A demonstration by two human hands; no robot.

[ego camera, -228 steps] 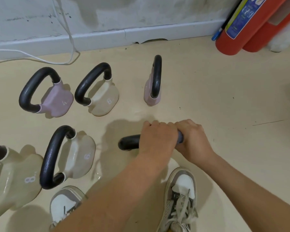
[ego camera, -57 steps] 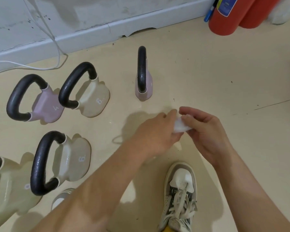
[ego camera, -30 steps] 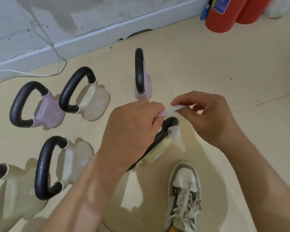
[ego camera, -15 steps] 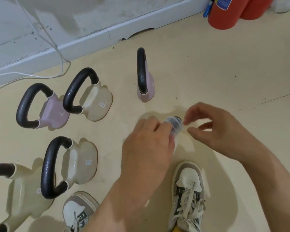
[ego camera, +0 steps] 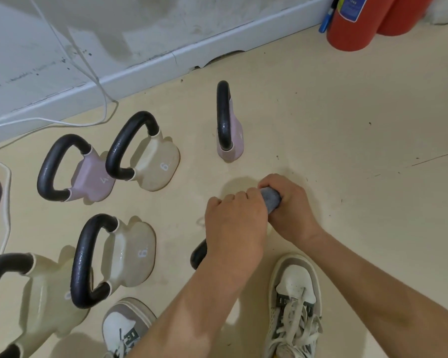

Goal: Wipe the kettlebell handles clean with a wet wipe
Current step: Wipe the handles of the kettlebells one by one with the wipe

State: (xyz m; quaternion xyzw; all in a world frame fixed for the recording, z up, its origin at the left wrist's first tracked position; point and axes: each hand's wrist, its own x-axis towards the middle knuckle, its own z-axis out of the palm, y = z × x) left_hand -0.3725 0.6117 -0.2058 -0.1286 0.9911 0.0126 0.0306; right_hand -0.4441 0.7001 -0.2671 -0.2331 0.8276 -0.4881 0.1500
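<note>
Both hands are closed around the black handle point(ego camera: 198, 254) of a kettlebell on the floor in front of me; its body is hidden under my hands and arms. My left hand point(ego camera: 233, 223) grips the handle's bare middle. My right hand point(ego camera: 291, 208) clamps a damp, grey-looking wet wipe point(ego camera: 270, 202) that is wrapped around the handle's far end. Only a short dark stub of handle shows to the left of my left wrist.
Several other kettlebells stand around: a pink one marked 4 point(ego camera: 89, 177), a cream 6 point(ego camera: 154, 161), an upright pink one point(ego camera: 230, 135), another cream 6 point(ego camera: 126, 251), a large cream one point(ego camera: 36, 301). My shoes point(ego camera: 295, 293) are near. Red extinguishers point(ego camera: 352, 24) and a white cable point(ego camera: 88, 71) lie by the wall.
My right hand, fingers apart beside the wipe half a second ago, has closed over the wipe on the handle. My left hand has slid down and gripped the handle.
</note>
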